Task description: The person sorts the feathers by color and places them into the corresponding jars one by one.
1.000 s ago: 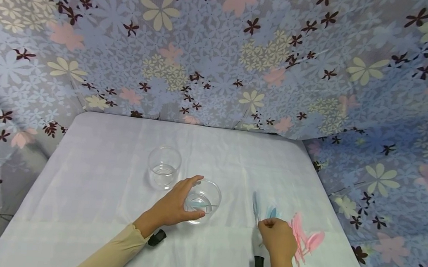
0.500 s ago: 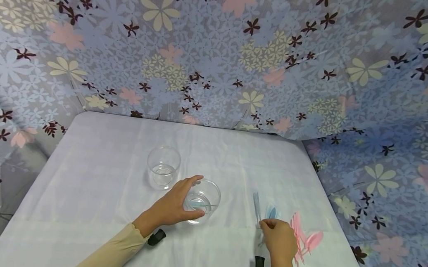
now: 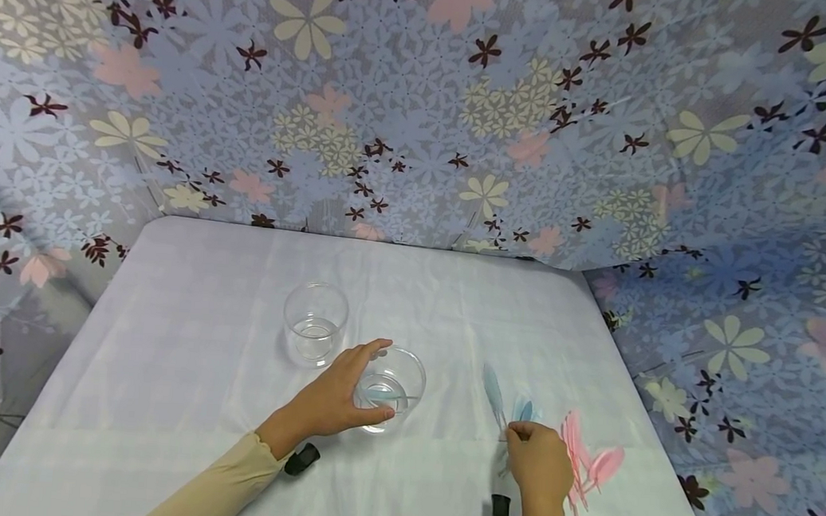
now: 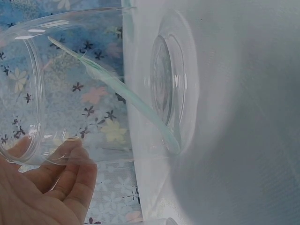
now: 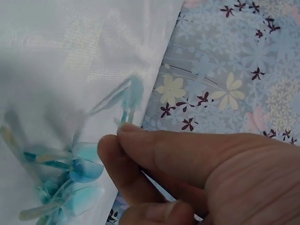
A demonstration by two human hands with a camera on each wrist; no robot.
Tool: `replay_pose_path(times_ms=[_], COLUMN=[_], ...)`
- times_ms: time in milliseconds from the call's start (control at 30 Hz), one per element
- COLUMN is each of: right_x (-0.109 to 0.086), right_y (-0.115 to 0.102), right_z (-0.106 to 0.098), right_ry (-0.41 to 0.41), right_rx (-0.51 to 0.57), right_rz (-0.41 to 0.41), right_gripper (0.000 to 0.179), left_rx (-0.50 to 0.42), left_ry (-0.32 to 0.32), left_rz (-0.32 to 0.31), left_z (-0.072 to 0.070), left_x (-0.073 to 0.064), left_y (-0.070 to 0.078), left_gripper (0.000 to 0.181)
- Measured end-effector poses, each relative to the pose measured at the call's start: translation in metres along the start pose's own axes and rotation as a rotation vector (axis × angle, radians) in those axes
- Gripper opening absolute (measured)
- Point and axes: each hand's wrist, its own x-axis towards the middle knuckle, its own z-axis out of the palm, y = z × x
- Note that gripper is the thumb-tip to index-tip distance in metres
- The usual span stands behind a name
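My left hand (image 3: 332, 392) curves round the rim of a clear cup (image 3: 412, 370), thumb on the near side and fingers on the far side. Inside that cup leans a pale blue-green spoon (image 4: 126, 96), its lower end near the base in the left wrist view. My right hand (image 3: 538, 463) pinches a translucent light blue spoon (image 3: 493, 387) by its handle, between thumb and forefinger, with the bowl pointing away. Just beyond and beside the right hand lie several blue spoons (image 5: 86, 169), partly hidden by it in the head view.
A second clear cup (image 3: 316, 315) stands behind and left of the held one. Several pink spoons (image 3: 603, 465) lie right of my right hand. The white table (image 3: 197, 355) ends at a flowered cloth (image 3: 423, 115) behind and at the right.
The spoon in my right hand has turned, so its bowl shows broader, and its tip has shifted slightly left. My left hand and the cups stay put.
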Motion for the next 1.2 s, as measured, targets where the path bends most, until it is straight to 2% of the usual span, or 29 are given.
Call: replay_pose_path(times_ms=[300,667,967,1200], right_x=[0.001,0.001,0.001,-0.007], right_y=[0.002,-0.001,-0.005,-0.022], right_z=[0.002,0.002,0.002,-0.006], right_ry=[0.048,0.066,0.212,0.303], right_rx=[0.021,0.123,0.193,0.226], right_rz=[-0.028,-0.139,-0.258,-0.423], right_gripper=[0.023,0.024,0.015,0.006], left_rx=[-0.006,0.0,-0.008,-0.009], left_ry=[-0.005,-0.012,-0.013,-0.006], left_rz=[0.007,-0.018,-0.023,-0.022], left_z=[0.0,-0.001,-0.001,0.0], left_x=[0.0,-0.001,-0.001,-0.001], left_y=[-0.001,0.001,0.001,0.0], left_gripper=[0.091,0.092,0.091,0.091])
